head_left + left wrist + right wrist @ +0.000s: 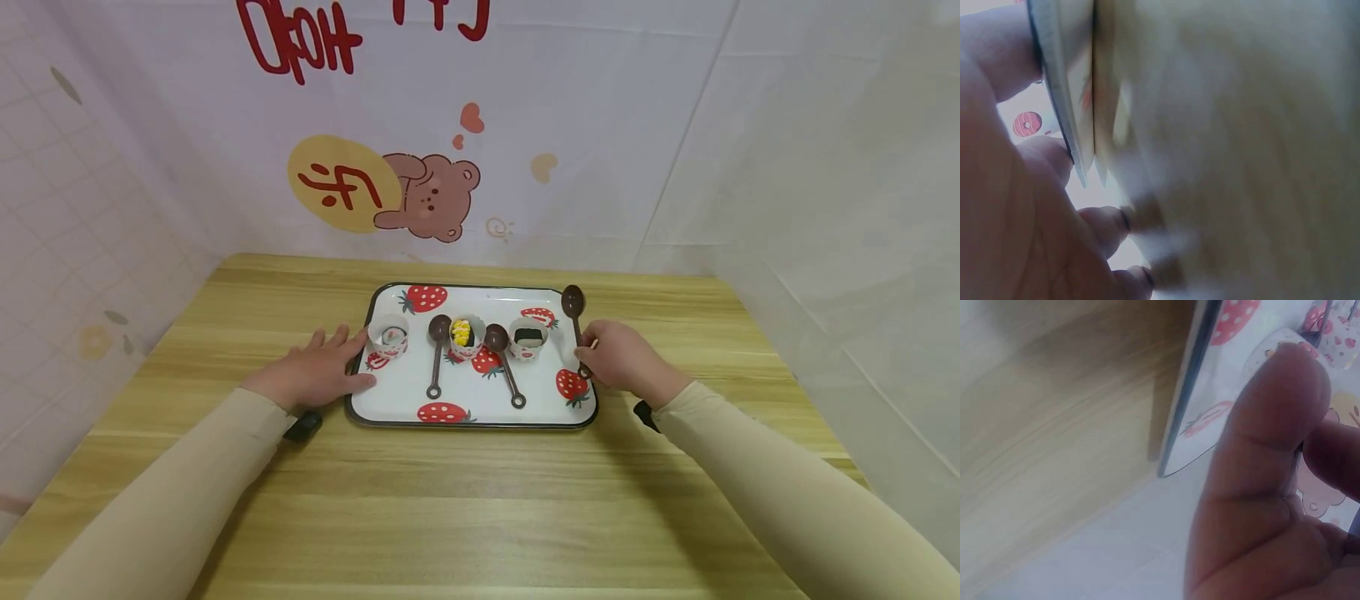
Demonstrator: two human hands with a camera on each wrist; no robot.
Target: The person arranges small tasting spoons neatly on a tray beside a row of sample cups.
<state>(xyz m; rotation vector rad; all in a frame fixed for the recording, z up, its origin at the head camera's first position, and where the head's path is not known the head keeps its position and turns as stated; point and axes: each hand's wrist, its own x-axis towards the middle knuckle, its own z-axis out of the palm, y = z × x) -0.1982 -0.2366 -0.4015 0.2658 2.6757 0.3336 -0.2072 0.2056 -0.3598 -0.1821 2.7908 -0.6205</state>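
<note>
A white tray (405, 396) with a dark rim and strawberry prints lies on the wooden table. My left hand (318, 373) touches its left edge, fingers spread and thumb over the rim. At the tray's right side my right hand (622, 357) pinches a brown spoon (573, 302) by its handle, bowl pointing away from me. Two more spoons lie on the tray, a left spoon (440, 327) and a right spoon (496, 337). Among them stand a left paper cup (388, 346), a middle cup (468, 348) and a right cup (528, 352), each holding a sushi-like piece.
The wooden table (450, 508) extends around the tray. Behind it hangs a white cloth (585, 100) with a printed bear (435, 200) and red lettering. Pale cloth walls close off the left and right sides.
</note>
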